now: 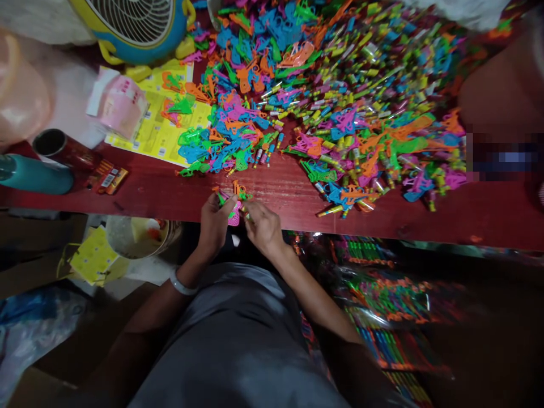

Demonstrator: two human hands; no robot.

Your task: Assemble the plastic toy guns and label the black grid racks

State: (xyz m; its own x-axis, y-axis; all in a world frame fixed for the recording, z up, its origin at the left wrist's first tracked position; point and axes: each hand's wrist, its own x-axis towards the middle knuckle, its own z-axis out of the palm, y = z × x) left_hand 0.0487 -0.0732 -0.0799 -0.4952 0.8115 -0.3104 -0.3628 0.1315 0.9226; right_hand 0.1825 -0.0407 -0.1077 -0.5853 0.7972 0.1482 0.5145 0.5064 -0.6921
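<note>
At frame centre, left hand and right hand pinch small plastic toys.
Likely light, stiff, snappable; best held by thicker rims.

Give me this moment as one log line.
left hand: holds small plastic pieces | right hand: pinches same pieces | where: near edge of red table | loose pile: farther back

The single view sits on the person's head, looking steeply down and slightly forward across the table, whose near edge crosses mid-frame. It is close: the left hand and right hand meet on a toy at that edge, the lap fills the frame below the table, and the fan at the table's far left is cropped by the top.
</note>
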